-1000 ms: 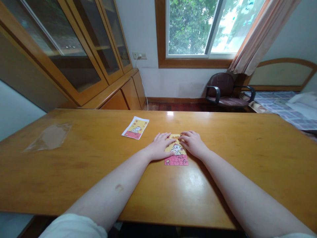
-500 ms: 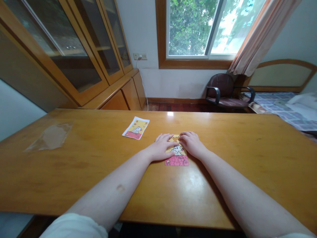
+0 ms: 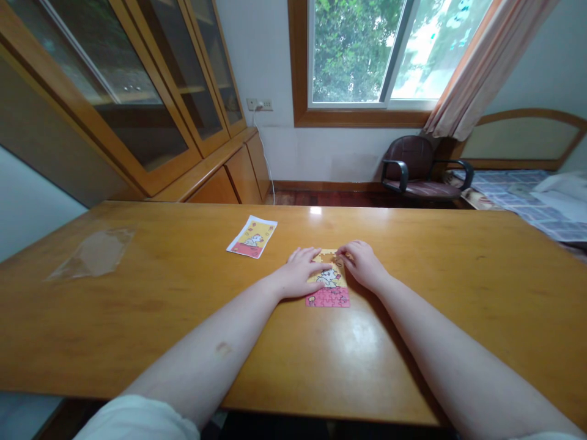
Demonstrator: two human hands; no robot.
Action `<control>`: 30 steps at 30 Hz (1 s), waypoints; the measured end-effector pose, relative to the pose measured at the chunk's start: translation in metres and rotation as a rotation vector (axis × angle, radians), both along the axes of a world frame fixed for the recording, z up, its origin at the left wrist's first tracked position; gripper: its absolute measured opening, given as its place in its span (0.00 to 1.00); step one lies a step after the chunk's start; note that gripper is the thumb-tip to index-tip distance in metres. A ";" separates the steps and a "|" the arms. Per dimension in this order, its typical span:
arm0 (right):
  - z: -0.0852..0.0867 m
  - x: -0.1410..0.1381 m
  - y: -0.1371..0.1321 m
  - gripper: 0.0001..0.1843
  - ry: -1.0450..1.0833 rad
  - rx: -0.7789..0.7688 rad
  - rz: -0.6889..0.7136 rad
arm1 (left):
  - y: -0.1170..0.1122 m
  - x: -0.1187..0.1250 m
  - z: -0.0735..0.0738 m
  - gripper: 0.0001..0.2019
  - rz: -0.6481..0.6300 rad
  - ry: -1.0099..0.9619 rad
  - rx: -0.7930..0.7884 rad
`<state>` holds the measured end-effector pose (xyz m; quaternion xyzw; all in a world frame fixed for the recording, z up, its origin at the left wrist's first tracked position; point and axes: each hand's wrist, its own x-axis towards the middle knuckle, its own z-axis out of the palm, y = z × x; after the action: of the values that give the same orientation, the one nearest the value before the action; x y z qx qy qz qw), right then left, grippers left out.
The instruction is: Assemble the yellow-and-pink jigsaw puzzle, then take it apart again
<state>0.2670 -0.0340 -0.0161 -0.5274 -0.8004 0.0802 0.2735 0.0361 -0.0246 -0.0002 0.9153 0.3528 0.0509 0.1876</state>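
A small jigsaw puzzle [image 3: 328, 297] lies on the wooden table in front of me, pink at the bottom and yellow above, with a white cartoon animal in the middle. In its upper part a gap shows the brown surface through the yellow pieces. My left hand [image 3: 300, 273] rests flat over the puzzle's left side, fingers spread. At the upper right edge, my right hand [image 3: 360, 263] has its fingertips pinched together. Whatever sits between those fingertips is too small and hidden to make out.
A printed picture card [image 3: 253, 237] with the same design lies beyond my left hand. Farther left is a clear plastic bag [image 3: 96, 252] on the table [image 3: 183, 305]. Behind the table stand a glass-door cabinet [image 3: 183, 146] and an armchair [image 3: 413, 165].
My right hand has shifted slightly right, its fingers more curled and pinched. More of the gap in the puzzle's upper part now shows. The left hand stays in place.
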 end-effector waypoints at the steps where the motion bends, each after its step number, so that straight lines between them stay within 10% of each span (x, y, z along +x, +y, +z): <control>1: 0.000 0.002 0.000 0.09 -0.032 0.002 0.025 | 0.000 0.000 0.000 0.25 -0.001 -0.003 -0.002; 30: 0.006 0.017 -0.005 0.15 -0.103 0.022 0.112 | 0.000 -0.001 0.002 0.25 -0.002 -0.004 -0.016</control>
<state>0.2840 -0.0389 -0.0099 -0.4821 -0.8425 0.0597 0.2329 0.0352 -0.0244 0.0013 0.9139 0.3520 0.0499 0.1956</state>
